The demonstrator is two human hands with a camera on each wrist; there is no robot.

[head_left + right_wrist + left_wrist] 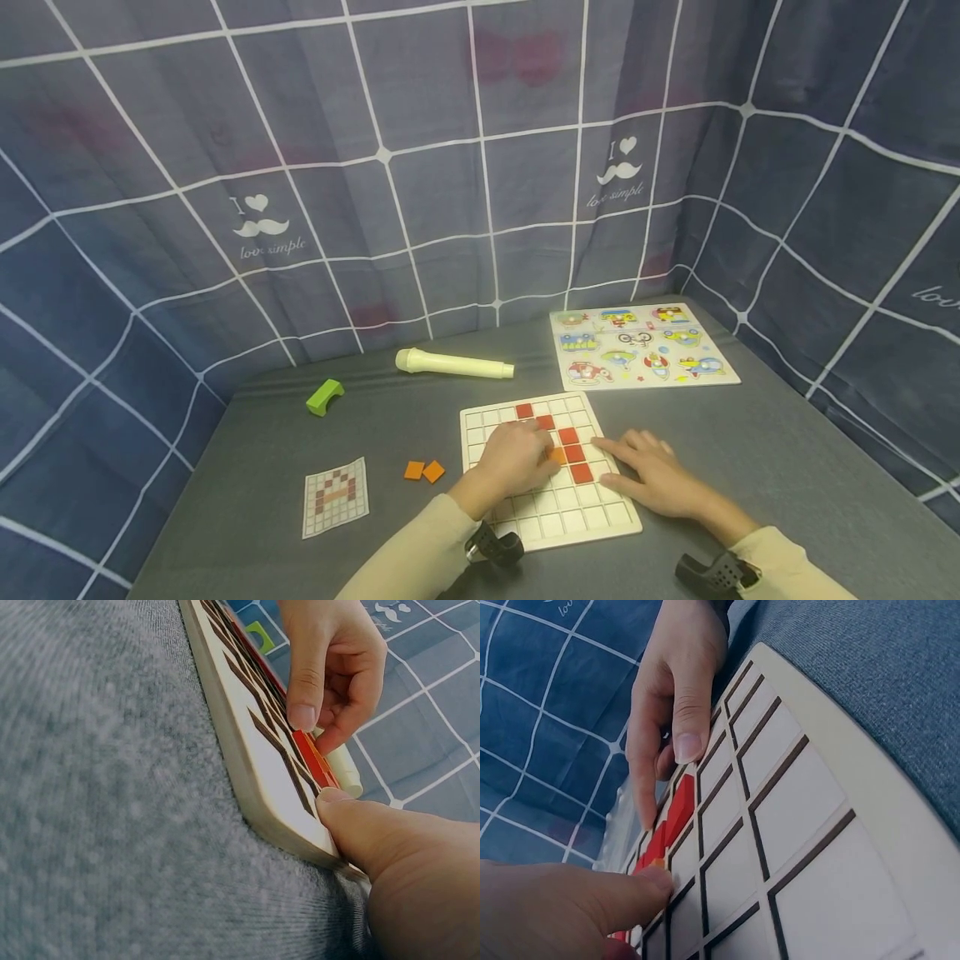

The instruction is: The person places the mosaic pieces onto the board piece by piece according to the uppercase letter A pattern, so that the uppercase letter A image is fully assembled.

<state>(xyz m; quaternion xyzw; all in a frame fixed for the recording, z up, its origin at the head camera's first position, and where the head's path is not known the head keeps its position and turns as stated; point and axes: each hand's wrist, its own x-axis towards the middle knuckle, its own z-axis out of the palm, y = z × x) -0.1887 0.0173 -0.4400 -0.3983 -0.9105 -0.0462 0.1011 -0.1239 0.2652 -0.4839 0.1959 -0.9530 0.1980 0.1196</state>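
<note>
A white grid board lies on the table with several red tiles set in its cells. My left hand is over the middle of the board, thumb and forefinger pinching an orange tile down at a cell beside the red ones. Part of that tile is covered by the fingers. On the board's right side, my right hand rests with thumb and forefinger extended, their tips touching the board near the red column. The left wrist view shows the left thumb against the orange tile.
Two loose orange tiles lie left of the board, near a pattern card. Farther back are a green arch block and a cream toy microphone. A vehicle picture puzzle lies behind, right. Checked curtains border the table.
</note>
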